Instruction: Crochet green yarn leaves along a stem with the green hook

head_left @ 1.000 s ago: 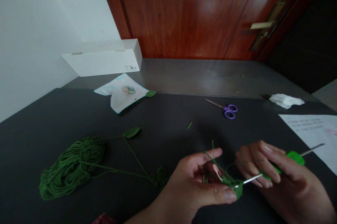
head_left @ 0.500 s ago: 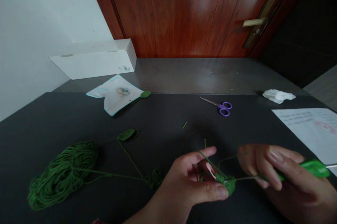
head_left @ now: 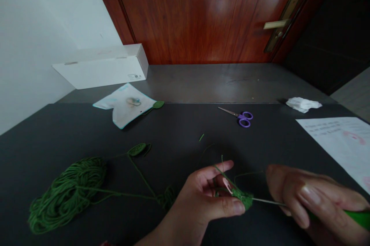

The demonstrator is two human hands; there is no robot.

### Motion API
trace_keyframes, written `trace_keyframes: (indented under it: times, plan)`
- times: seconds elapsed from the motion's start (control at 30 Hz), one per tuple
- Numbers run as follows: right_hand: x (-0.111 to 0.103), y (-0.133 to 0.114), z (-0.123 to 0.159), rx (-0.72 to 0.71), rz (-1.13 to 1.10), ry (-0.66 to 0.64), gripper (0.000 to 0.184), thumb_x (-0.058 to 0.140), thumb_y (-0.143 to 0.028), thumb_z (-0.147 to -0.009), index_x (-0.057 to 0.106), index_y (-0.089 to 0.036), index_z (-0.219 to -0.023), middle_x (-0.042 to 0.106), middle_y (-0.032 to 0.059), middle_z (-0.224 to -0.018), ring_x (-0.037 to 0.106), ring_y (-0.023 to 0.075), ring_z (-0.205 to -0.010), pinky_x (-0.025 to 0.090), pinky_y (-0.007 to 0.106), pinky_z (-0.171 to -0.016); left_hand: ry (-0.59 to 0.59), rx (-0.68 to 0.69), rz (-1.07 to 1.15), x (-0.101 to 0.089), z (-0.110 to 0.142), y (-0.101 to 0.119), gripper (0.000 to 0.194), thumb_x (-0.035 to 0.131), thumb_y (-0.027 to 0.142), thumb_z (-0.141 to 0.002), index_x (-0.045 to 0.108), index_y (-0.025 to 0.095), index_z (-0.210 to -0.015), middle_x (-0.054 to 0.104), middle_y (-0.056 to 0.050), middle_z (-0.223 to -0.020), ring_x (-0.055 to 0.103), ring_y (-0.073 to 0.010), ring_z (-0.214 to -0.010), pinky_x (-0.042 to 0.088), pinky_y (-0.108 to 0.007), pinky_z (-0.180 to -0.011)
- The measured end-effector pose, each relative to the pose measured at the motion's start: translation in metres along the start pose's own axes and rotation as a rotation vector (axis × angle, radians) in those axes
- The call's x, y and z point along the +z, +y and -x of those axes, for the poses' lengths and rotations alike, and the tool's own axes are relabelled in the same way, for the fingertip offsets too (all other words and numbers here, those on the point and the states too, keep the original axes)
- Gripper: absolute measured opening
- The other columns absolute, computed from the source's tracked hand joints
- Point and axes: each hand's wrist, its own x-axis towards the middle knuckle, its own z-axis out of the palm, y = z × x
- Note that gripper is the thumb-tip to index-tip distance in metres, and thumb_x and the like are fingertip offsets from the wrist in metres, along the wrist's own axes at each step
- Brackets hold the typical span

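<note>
As your left hand (head_left: 199,199) pinches the green crochet piece (head_left: 245,199) low over the dark tabletop (head_left: 179,134), your right hand (head_left: 310,199), clamped on a green-handled crochet hook (head_left: 268,201), reaches the frame's right edge below a paper sheet (head_left: 329,138).

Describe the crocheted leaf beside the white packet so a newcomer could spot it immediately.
Under the door, find the white packet at the black table's far edge. The small crocheted leaf lies at its right corner, unlike the other leaf, which is joined to the green yarn.
</note>
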Motion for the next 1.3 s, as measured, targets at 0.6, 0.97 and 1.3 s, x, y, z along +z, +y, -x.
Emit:
trace_keyframes:
  times: [0.6, 0.97, 1.3]
  plan:
    - [0.003, 0.015, 0.013, -0.109, 0.084, 0.024, 0.034, 0.032, -0.033, -0.099, 0.052, -0.023, -0.073, 0.05, 0.0003, -0.063, 0.048, 0.0168, -0.061, 0.035, 0.032, -0.056, 0.008, 0.011, 0.008, -0.003, -0.005, 0.0, 0.067, 0.087, 0.014, -0.055, 0.064, 0.017, -0.118, 0.06, 0.006, -0.068, 0.056, -0.0067, -0.061, 0.044, -0.023, -0.067]
    - [0.022, 0.004, -0.001, -0.32, 0.498, 0.03, 0.035, 0.03, -0.033, -0.1, 0.047, -0.022, -0.071, 0.052, 0.0017, -0.058, 0.051, 0.0145, -0.052, 0.041, 0.026, -0.046, 0.226, 0.235, -0.258, -0.006, -0.005, -0.002, 0.031, 0.084, 0.016, -0.056, 0.074, 0.018, -0.085, 0.061, 0.003, -0.073, 0.052, -0.0093, -0.063, 0.041, -0.025, -0.066]
    - [0.028, 0.004, -0.005, -0.395, 0.737, -0.066, 0.029, 0.04, -0.026, -0.097, 0.056, -0.022, -0.072, 0.056, 0.0046, -0.064, 0.054, 0.0173, -0.058, 0.047, 0.028, -0.053, 0.24, 0.268, -0.336, 0.005, -0.003, 0.007, 0.053, 0.076, 0.015, -0.062, 0.064, 0.016, -0.114, 0.055, 0.004, -0.068, 0.048, -0.0111, -0.062, 0.039, -0.025, -0.063]
